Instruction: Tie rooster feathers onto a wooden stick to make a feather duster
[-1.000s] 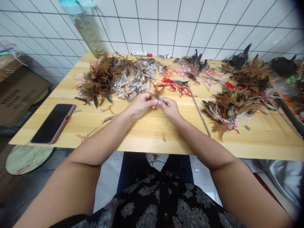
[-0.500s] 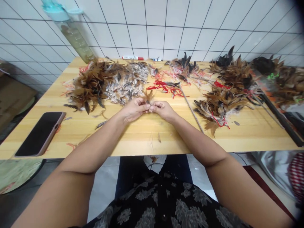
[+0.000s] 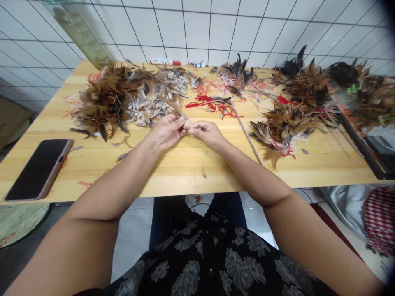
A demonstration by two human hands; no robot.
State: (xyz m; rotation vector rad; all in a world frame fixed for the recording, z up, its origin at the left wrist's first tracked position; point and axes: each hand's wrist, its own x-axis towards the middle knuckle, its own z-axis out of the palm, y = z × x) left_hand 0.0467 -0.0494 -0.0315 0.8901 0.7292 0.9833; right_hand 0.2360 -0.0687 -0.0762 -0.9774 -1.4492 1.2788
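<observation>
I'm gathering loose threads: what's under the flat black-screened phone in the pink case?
Beside the phone, at its right edge, thin orange-red strands show on the yellowish wooden tabletop; whatever lies directly beneath is covered.

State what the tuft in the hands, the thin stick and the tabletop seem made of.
Tuft: feather, soft and matte, judging by its brown, wispy end and pale base.
Thin stick: perhaps wood or cane, dull, being slim and greyish-brown; unsure.
Tabletop: wood or wood-look laminate, smooth; long yellowish grain streaks show.
</observation>
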